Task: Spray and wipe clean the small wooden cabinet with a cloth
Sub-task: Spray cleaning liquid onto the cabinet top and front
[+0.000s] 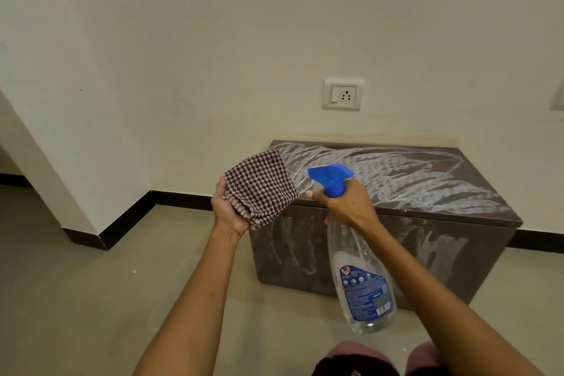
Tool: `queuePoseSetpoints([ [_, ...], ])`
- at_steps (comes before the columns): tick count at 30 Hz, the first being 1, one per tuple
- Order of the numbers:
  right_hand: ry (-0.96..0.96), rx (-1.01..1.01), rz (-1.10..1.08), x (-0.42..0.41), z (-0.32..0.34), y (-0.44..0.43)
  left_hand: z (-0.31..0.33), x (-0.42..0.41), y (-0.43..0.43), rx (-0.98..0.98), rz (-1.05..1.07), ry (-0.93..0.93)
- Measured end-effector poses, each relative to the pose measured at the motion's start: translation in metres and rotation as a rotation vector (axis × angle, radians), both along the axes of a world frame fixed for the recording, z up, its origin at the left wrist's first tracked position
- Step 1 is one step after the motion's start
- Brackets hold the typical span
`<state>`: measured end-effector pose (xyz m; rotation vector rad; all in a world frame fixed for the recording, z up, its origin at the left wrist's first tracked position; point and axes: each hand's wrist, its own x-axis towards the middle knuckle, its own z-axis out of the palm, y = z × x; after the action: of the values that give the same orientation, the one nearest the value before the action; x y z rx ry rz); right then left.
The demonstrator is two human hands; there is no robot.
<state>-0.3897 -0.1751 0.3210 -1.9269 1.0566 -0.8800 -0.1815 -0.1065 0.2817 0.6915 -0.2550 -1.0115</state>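
A low dark-brown wooden cabinet stands on the floor against the wall, its top and front streaked with white smears. My left hand holds a folded checked maroon-and-white cloth up in front of the cabinet's left end. My right hand grips the neck of a clear spray bottle with a blue trigger head. The nozzle points left toward the cloth, a short gap away. The bottle hangs in front of the cabinet's face.
A white switch and socket plate sits on the cream wall above the cabinet. A wall corner with black skirting juts out at the left. Beige tiled floor spreads to the left. My knees show at the bottom edge.
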Motion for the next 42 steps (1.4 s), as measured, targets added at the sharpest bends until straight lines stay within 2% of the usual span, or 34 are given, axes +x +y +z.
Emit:
queuePoseSetpoints([
  [6,-0.040,-0.092,0.002,0.005,0.005,0.007,-0.002,-0.004,0.000,0.026,-0.100,-0.061],
  [10,0.000,-0.049,0.213,0.007,0.004,0.016,-0.001,-0.009,-0.003,0.041,-0.131,-0.084],
  [15,0.032,-0.055,0.289,0.010,0.003,0.018,0.005,-0.014,-0.008,0.028,-0.109,-0.043],
  [19,0.057,-0.081,0.244,0.008,0.000,0.013,0.007,-0.011,-0.010,0.026,-0.074,-0.019],
  [22,0.022,-0.033,0.162,0.007,-0.002,0.009,0.007,-0.008,-0.010,0.029,-0.056,-0.040],
  [28,-0.116,-0.148,-0.023,0.008,-0.001,0.006,0.004,-0.011,-0.009,0.062,-0.111,-0.110],
  [32,-0.148,-0.102,-0.122,0.009,0.001,0.001,0.002,-0.013,-0.008,0.041,-0.126,-0.127],
  [35,-0.118,-0.032,-0.111,0.007,-0.002,-0.003,0.003,-0.011,-0.009,0.041,-0.116,-0.118],
  [39,-0.035,-0.071,-0.071,0.005,-0.003,-0.002,0.004,-0.009,-0.009,0.043,-0.087,-0.082],
  [42,-0.036,0.009,0.105,0.002,-0.002,0.001,0.004,-0.007,-0.009,0.046,-0.073,-0.057],
])
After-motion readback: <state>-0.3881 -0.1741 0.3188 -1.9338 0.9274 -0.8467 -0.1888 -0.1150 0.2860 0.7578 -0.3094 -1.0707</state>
